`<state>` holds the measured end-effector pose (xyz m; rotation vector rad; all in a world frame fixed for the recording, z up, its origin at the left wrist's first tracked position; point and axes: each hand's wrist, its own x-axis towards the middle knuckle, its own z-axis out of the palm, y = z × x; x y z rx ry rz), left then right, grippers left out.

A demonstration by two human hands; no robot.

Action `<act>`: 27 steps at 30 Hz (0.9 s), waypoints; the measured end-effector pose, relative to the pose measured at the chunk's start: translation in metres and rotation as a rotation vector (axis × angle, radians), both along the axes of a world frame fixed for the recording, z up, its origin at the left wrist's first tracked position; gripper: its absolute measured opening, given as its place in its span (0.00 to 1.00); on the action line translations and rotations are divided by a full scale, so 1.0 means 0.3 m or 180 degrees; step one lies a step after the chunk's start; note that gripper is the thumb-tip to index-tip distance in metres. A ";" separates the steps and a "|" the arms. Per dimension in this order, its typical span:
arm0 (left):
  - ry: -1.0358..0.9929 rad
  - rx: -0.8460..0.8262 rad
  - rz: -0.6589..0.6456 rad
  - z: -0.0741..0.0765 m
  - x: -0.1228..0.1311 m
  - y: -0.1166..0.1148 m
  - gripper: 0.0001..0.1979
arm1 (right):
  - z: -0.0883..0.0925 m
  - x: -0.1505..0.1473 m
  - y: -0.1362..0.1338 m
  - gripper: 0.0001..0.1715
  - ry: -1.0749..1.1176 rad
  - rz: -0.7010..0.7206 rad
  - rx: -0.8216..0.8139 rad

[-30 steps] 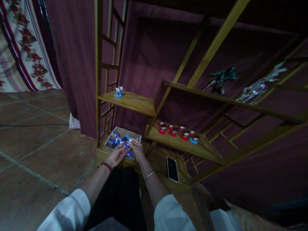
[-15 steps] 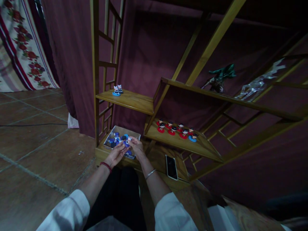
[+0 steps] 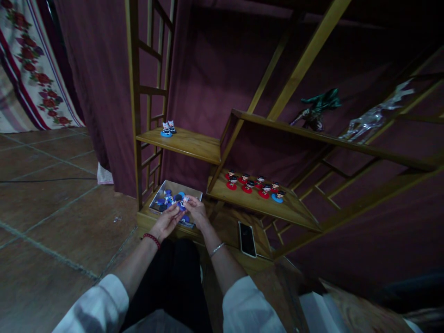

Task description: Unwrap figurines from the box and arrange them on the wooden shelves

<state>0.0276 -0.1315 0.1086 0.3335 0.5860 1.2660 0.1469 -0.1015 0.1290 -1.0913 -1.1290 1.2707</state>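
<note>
Both hands meet over an open cardboard box [image 3: 198, 193] and hold one small purple-and-white figurine [image 3: 181, 205] between them. My left hand [image 3: 168, 222] grips its purple base from below, fingers closed. From the right, the fingers of my right hand [image 3: 196, 211] pinch its white upper part. Inside the box lie several more purple, blue and white figurines [image 3: 168, 198], partly hidden behind my hands. Dark round pieces lie among them.
Two white-and-black figurines [image 3: 167, 129] stand on the left shelf [image 3: 194, 145]. Several red-based figurines [image 3: 248, 186] and a blue-based one [image 3: 278, 197] stand on the lower right shelf. A phone [image 3: 247, 239] lies below. Green [image 3: 317, 108] and clear sculptures [image 3: 376, 113] stand higher up.
Both hands stay over the box with the same figurine, with hardly any movement. The view has shifted very slightly.
</note>
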 end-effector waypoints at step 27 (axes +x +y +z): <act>-0.0112 -0.0047 0.0116 0.016 -0.004 -0.019 0.13 | 0.000 -0.012 0.011 0.20 -0.0116 0.0034 0.0065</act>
